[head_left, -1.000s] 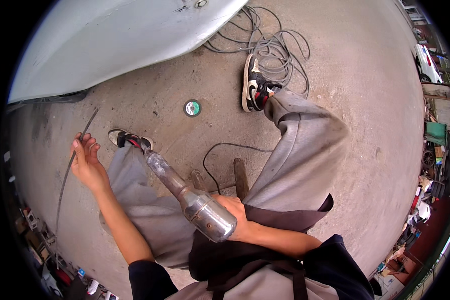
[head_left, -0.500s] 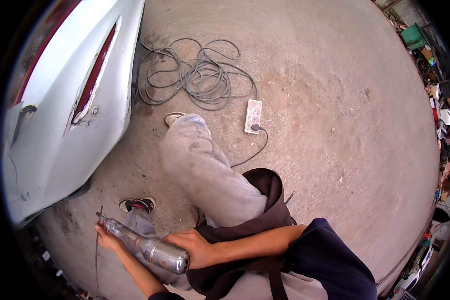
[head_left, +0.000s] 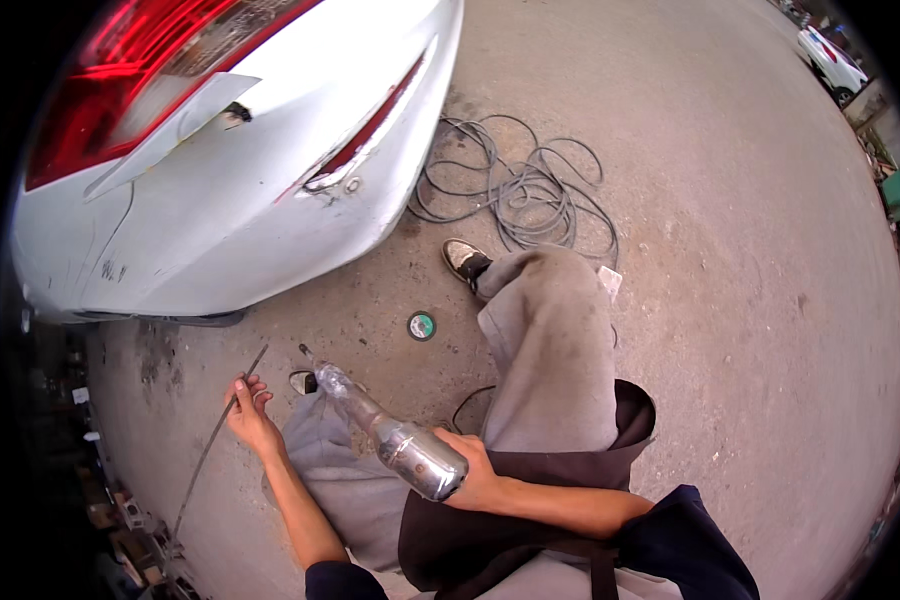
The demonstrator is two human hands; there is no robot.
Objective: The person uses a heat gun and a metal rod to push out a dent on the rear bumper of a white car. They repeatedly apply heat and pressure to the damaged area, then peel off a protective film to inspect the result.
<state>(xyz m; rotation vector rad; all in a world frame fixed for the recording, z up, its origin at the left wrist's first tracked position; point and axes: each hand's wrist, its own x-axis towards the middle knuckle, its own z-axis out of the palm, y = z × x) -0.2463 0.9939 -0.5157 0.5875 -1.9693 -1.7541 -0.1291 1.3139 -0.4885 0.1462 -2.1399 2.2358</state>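
Gripping the steel tool point(head_left: 390, 440) in my right hand point(head_left: 475, 478), its long axis pointed toward eleven o'clock; my left hand point(head_left: 250, 415) pinched a thin rod point(head_left: 215, 440) at nine o'clock, nearer the car bumper point(head_left: 270, 200).

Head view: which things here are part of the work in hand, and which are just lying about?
In hand:
- metal power tool, gripped by the right hand
- thin metal rod, held by the left hand

Lying about:
- coiled grey cable on the concrete floor
- small round green disc
- white car bumper, nearby but untouched
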